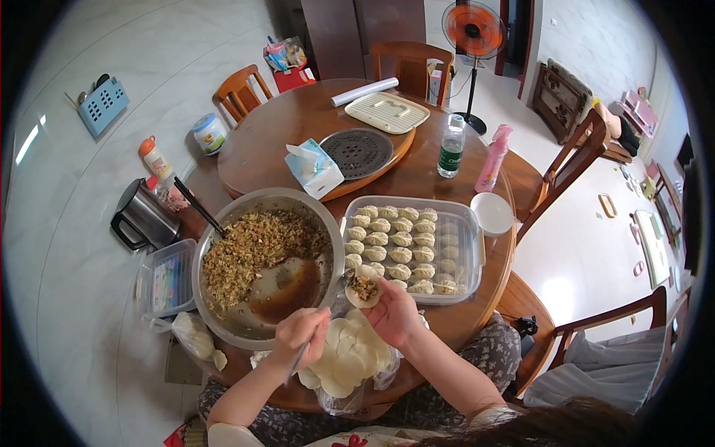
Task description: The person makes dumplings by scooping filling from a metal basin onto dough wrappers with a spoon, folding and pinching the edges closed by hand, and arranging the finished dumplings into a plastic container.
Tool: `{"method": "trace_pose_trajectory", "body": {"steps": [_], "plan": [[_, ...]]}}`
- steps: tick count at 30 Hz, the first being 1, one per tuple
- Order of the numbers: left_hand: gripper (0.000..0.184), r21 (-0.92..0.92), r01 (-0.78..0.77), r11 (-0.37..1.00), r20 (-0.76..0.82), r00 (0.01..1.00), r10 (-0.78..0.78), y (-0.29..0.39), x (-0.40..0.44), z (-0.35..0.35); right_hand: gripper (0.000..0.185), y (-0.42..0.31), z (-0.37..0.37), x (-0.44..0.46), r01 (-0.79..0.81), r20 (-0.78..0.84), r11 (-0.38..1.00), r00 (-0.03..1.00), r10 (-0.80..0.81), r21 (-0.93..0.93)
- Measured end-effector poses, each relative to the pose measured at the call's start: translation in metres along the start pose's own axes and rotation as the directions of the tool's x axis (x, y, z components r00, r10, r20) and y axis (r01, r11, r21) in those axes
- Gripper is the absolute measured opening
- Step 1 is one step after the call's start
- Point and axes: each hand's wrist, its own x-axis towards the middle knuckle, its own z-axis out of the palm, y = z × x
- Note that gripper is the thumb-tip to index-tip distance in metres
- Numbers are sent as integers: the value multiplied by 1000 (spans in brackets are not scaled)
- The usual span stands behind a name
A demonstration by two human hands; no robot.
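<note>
My left hand is closed round the handle of a metal spoon, whose bowl is at the filling. My right hand holds a round dumpling wrapper with chopped filling on it. A stack of wrappers lies on plastic just below both hands. To the left stands a big steel bowl of filling, with liquid at its lower right and dark chopsticks leaning in it. Rows of folded dumplings fill much of the clear tray at the right.
Beyond the tray stand a water bottle, a pink spray bottle and a white bowl. A tissue box and a perforated plate are further back. A kettle and a plastic box sit left.
</note>
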Motion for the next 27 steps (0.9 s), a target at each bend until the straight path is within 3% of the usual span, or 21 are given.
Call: {"method": "trace_pose_trajectory", "body": {"steps": [4, 7, 10, 16, 19, 22, 27], "plan": [[29, 255, -277, 926, 118, 960, 255, 7, 1, 7, 29, -1, -2, 1, -6, -11, 1000, 1000, 6, 8], [26, 363, -458, 811, 317, 880, 355, 13, 3, 11, 28, -1, -1, -1, -2, -17, 1000, 1000, 1, -20], [24, 400, -575, 714, 398, 810, 430, 11, 1, 17, 26, -1, -3, 0, 16, -53, 999, 998, -17, -28], [21, 450, -559, 696, 335, 828, 449, 14, 10, 8, 24, -1, -5, 2, 12, -50, 1000, 999, -11, 13], [18, 448, -604, 659, 450, 789, 417, 9, 2, 18, 23, 0, -6, 3, 19, -55, 1000, 998, -18, 14], [15, 484, -565, 668, 336, 825, 455, 5, 0, 22, 23, -1, -9, 3, 6, -29, 1000, 1000, -6, 14], [15, 481, -600, 640, 402, 799, 447, 9, 1, 20, 24, -1, -11, 8, 19, -44, 999, 999, -17, 46]]}}
